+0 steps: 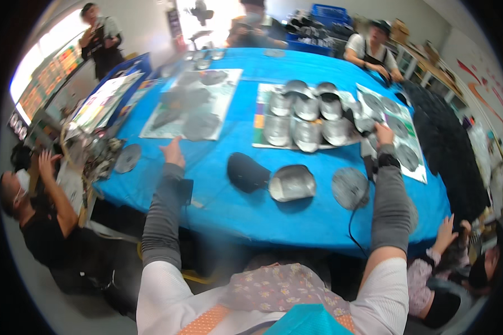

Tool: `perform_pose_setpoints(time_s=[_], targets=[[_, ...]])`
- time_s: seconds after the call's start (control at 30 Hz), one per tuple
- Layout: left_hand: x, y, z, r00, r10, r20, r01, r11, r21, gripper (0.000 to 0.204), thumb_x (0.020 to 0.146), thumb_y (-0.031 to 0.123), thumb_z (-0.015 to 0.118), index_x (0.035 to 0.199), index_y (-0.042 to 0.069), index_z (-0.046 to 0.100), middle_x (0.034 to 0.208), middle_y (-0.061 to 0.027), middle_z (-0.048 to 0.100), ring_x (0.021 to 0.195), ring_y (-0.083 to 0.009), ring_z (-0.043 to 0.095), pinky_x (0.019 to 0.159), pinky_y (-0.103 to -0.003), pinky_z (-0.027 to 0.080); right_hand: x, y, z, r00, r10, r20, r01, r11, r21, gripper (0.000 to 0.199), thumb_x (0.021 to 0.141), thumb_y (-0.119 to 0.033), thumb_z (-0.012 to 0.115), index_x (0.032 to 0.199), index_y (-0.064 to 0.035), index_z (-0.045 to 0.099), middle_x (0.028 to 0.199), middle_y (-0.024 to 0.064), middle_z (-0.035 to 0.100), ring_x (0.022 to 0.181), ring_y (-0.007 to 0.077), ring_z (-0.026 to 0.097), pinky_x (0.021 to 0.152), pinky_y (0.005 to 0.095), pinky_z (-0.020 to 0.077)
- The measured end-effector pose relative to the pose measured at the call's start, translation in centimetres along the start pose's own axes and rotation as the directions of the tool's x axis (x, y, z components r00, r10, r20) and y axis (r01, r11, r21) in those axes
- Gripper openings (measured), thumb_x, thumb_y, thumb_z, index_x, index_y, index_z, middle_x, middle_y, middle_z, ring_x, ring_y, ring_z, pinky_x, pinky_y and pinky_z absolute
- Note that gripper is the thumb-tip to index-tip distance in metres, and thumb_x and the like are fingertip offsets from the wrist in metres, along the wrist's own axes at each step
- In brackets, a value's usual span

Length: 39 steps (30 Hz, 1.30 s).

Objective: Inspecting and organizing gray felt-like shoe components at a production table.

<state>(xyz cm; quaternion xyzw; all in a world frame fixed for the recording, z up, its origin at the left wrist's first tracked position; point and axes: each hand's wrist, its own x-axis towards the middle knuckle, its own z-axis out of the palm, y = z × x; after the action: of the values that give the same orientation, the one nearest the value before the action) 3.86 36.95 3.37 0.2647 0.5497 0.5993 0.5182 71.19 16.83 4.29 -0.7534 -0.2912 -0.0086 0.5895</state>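
My left hand (174, 153) reaches over the blue table with thumb and fingers apart. It is just in front of a pale sheet (151, 132) that carries several flat grey discs (200, 127). At the right, my right hand (384, 135) has its fingers curled beside a grey rounded piece (365, 124); what they grip, if anything, is hidden. Left of it, several shiny silver cap-shaped shells (306, 134) stand in two rows on another sheet (260, 146). Nearer me lie a dark cap (247, 172), a silver shell (292, 183) and a round grey disc (350, 188).
A further sheet with discs (407, 157) lies at the right, beside a heap of black material (447, 151). A thin cable (350, 226) hangs over the near edge. Metal parts (98, 153) crowd the left edge. Several people stand or sit around the table (251, 223).
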Motion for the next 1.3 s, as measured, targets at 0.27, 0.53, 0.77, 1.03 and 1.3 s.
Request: perform_pose_setpoints(time_s=[0.27, 0.53, 0.77, 1.03, 1.3], targets=[[-17.0, 2.6, 12.7, 0.320, 0.166, 0.933, -0.594, 0.802, 0.062, 0.058, 0.081, 0.023, 0.064, 0.131, 0.006, 0.041, 0.133, -0.0118, 0.042, 0.125, -0.0276, 0.038, 0.101, -0.036, 0.033, -3.8, -2.0, -1.3, 0.997, -0.064, -0.049, 0.061, 0.996, -0.067, 0.030, 0.076, -0.027, 0.066, 0.069, 0.0011, 0.063, 0.064, 0.0150, 0.061, 0.061, 0.0246, 0.059, 0.059, 0.0373, 0.0434], [-30.9, -8.2, 26.5, -0.193, -0.221, 0.956, -0.980, 0.094, -0.176, 0.033, 0.078, 0.020, 0.056, 0.101, -0.002, 0.061, 0.104, -0.0232, 0.060, 0.098, -0.0365, 0.057, 0.087, -0.042, 0.045, -6.4, -6.8, -2.7, 0.997, -0.073, 0.023, 0.074, 0.996, -0.055, 0.025, 0.073, -0.025, 0.068, 0.067, -0.0008, 0.065, 0.061, 0.0119, 0.062, 0.056, 0.0220, 0.059, 0.056, 0.0355, 0.0446], [-34.4, -13.7, 30.3, -0.096, -0.384, 0.918, -0.994, 0.090, -0.066, 0.025, 0.073, 0.016, 0.055, 0.087, -0.001, 0.067, 0.093, -0.0198, 0.065, 0.088, -0.0363, 0.062, 0.076, -0.042, 0.049, -7.8, -11.0, -6.7, 0.971, -0.225, 0.084, 0.225, 0.974, 0.002, 0.019, 0.078, -0.019, 0.067, 0.077, 0.0001, 0.063, 0.067, 0.0015, 0.061, 0.063, 0.0100, 0.053, 0.059, 0.0256, 0.0404], [-35.9, -7.8, 26.9, 0.038, -0.569, 0.821, 0.367, 0.772, 0.519, 0.056, 0.096, 0.042, 0.033, 0.130, -0.003, 0.035, 0.125, -0.0160, 0.050, 0.115, -0.0280, 0.049, 0.098, -0.041, 0.037, -12.0, -17.8, -11.5, 0.935, -0.115, 0.335, -0.110, 0.804, 0.584, 0.009, 0.085, -0.014, 0.063, 0.089, -0.0056, 0.062, 0.079, -0.0038, 0.060, 0.068, 0.0049, 0.055, 0.062, 0.0190, 0.0425], [-39.6, -1.0, 17.5, -0.183, 0.268, 0.946, 0.900, 0.433, 0.051, 0.094, 0.078, 0.077, 0.033, 0.140, 0.007, 0.025, 0.144, -0.0117, 0.029, 0.135, -0.0267, 0.022, 0.108, -0.048, 0.017, -21.9, -23.2, -10.7, 0.799, -0.360, 0.483, -0.384, 0.312, 0.869, 0.020, 0.091, -0.011, 0.052, 0.107, 0.0008, 0.055, 0.099, 0.0102, 0.062, 0.093, 0.0197, 0.060, 0.083, 0.0336, 0.0472]])
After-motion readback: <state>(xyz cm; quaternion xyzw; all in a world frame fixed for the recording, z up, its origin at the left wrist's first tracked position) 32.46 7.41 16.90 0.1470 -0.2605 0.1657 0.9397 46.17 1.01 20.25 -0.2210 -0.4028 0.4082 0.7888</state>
